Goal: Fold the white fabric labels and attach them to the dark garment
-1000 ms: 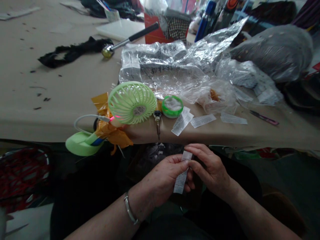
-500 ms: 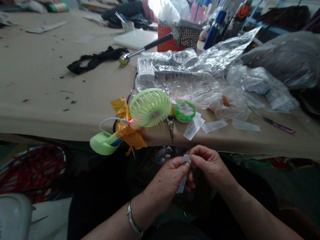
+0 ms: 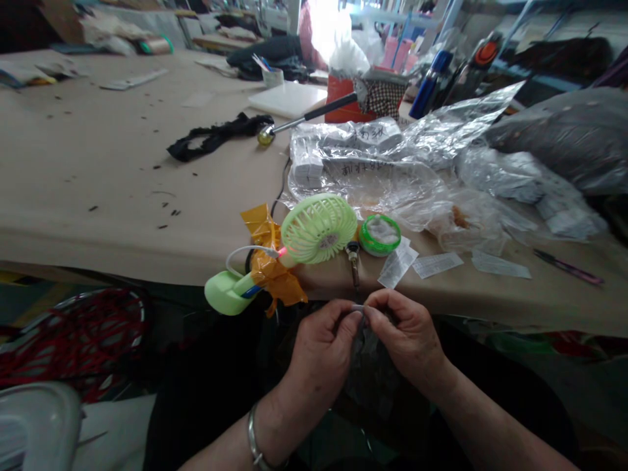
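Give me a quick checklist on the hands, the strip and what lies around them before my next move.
1. Left hand holding the pale strip: ok, pinched between thumb and finger.
2. Right hand gripping it too: cannot tell; fingertips meet the strip's end, but their hold is hidden.
3. Strip's face exposed for reading: not ok; the fingers cover most of it.
4. Soldering iron cool: cannot tell; its tip points toward the hands.
5. Loose printed strips within view: ok, lying near the table edge beside the green tub.
6. Green fan running: cannot tell; a reddish light glows by its cable.
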### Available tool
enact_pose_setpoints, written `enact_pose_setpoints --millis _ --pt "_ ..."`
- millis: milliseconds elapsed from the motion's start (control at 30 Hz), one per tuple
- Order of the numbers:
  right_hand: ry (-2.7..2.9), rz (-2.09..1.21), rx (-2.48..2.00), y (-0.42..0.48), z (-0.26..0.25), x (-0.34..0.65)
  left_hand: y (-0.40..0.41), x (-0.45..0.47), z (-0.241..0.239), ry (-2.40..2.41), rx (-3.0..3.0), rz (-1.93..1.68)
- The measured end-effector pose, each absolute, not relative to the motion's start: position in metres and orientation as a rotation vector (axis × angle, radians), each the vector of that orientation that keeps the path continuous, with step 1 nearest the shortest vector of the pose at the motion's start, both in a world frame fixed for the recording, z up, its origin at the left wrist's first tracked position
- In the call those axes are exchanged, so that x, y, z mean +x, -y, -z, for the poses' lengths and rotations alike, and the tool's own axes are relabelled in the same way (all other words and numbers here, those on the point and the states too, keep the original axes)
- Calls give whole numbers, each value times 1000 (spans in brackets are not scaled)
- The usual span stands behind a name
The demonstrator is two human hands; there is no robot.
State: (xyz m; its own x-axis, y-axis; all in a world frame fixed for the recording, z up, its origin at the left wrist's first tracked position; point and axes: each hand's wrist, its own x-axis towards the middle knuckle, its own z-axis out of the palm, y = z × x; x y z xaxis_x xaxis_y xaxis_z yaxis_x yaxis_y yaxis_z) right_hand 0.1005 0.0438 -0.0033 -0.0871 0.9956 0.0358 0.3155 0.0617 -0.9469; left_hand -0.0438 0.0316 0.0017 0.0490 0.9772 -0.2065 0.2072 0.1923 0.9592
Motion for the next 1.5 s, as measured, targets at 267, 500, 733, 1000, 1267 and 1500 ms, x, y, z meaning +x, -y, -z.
enact_pose_setpoints --millis 267,500,733,1000,1267,1500 --pt "1557 -1024 -1347 -47 6 100 -39 -44 -5 -1440 1408 -980" --pt "1576 -1018 -1328 -51 11 99 -41 -44 -3 -1450 1477 -1012" --pt "1576 -991 -1307 -54 12 99 -45 -42 -1 -1446 1468 -1042" --pt "1521 -1017 -1318 -55 13 98 -47 -41 4 -1453 1445 -1090" --pt "1531 -1045 -1283 -47 10 100 -45 -42 -3 -1425 1391 -1058" --pt "1890 -387 -1217 -43 3 134 -31 -48 8 -1480 1299 -871"
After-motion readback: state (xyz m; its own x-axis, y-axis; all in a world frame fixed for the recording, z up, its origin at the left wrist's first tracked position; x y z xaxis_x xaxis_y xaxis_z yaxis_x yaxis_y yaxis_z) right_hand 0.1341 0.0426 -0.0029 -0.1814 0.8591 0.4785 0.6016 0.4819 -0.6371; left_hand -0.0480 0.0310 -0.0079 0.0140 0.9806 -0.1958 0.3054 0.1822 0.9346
